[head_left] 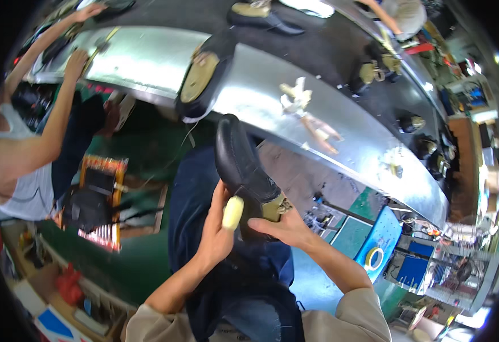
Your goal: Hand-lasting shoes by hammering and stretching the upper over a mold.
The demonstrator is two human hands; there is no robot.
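A black leather shoe is held in front of my lap, its rounded toe pointing up and away from me. My left hand grips its left side, the thumb wearing a pale yellow finger cover. On the shoe's right side, near the heel end, my right hand is closed with its thumb laid across the opening. Tan lining shows there next to my right thumb. Beyond the toe, another black shoe with a tan insole rests across the edge of the metal ledge.
The shiny metal ledge borders a dark belt bearing several shoes. A tool with whitish wrapped handles lies on the ledge. At left, a co-worker in a white top reaches over it. A blue stool with a tape roll stands right.
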